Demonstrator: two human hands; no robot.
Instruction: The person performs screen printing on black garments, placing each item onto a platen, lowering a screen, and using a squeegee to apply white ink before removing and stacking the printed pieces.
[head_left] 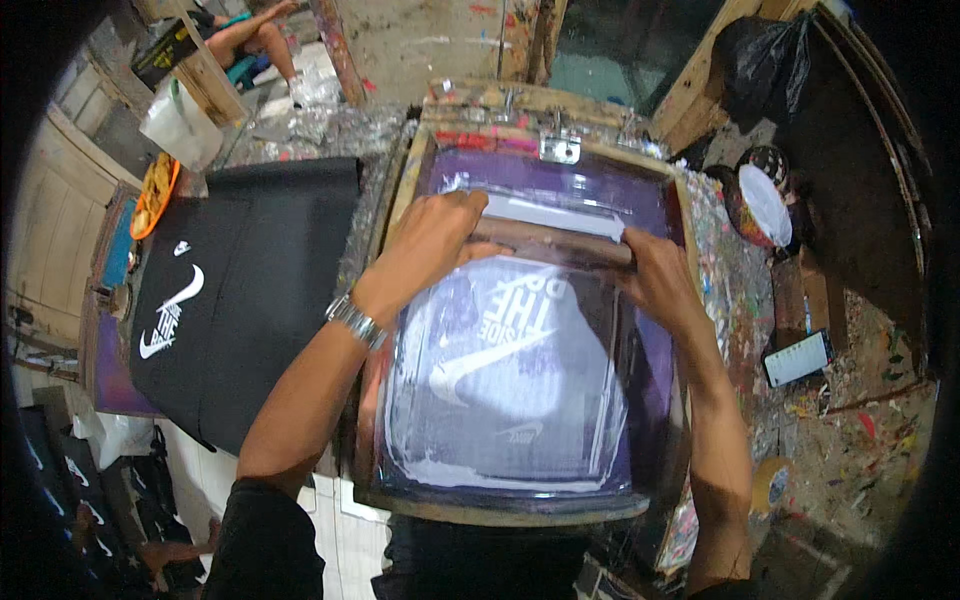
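Note:
A silk-screen frame (520, 512) with purple mesh lies in front of me, a white swoosh and lettering showing in its pale middle. Across its far part runs a wooden-handled squeegee (560, 243). My left hand (435, 238) is closed round the squeegee's left end, the thumb along the near side. At the other end my right hand (658, 275) grips it, fingers wrapped over the wood. A thick band of white ink (550, 213) lies along the squeegee's far side. Smears of white ink also line the near edge of the mesh.
Left of the frame lies black fabric (270, 270) with white prints. A metal hinge clamp (560, 150) holds the frame's far edge. An orange dish (157, 197) sits far left; a phone (798, 358), a tape roll (771, 486) and an ink tub (762, 205) are at right. Another person's leg (262, 47) shows far left.

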